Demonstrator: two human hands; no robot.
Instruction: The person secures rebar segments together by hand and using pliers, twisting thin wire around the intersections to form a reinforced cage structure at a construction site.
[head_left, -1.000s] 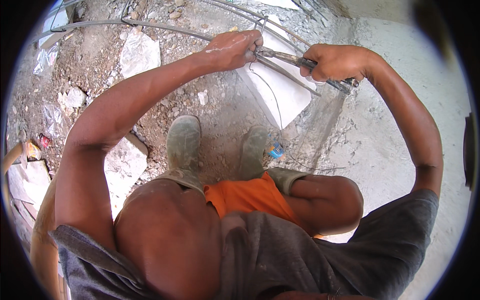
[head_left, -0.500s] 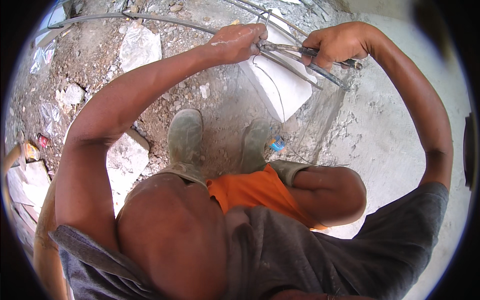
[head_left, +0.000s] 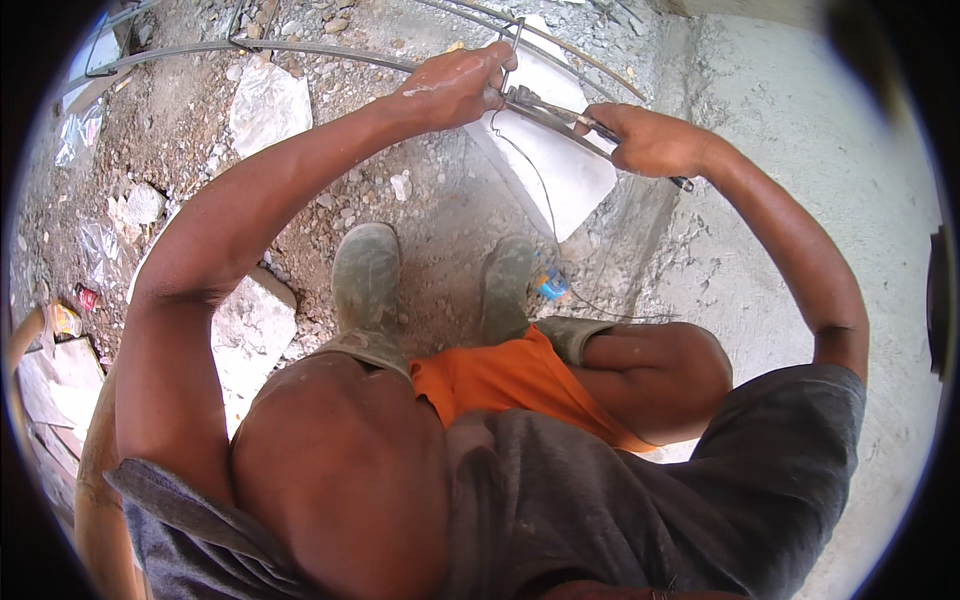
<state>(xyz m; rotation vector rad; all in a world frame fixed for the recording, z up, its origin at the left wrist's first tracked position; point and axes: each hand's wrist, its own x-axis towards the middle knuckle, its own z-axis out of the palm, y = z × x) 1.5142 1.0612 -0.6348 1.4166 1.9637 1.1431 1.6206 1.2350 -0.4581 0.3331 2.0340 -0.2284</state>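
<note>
While gripping dark-handled pliers (head_left: 600,128) in the right hand (head_left: 655,142), holds the left hand (head_left: 462,88) clenched at a long steel bar (head_left: 330,49), close by a bent stirrup (head_left: 515,45). Curls the right fingers firmly round the handles, leaving one black end in sight beneath the palm. Points the tool leftward, its head just beside the left fingertips and close over the bar. Cannot tell the bite of the jaws, whether on wire or only near metal. Bends the left fingers and thumb tightly inward, touching the bar and apparently the stirrup; cannot make out the grip on the underside. Trails a thin tie wire (head_left: 546,195) from just below the left hand, down over a white board (head_left: 580,195) and on toward the right knee. Reaches both arms forward, elbows bent outward. Squats in green boots (head_left: 366,280) and orange shorts (head_left: 480,385), with rubble (head_left: 330,200) to the left, pale concrete (head_left: 790,230) to the right, and a blue wrapper (head_left: 550,282) just beside the right boot.
</note>
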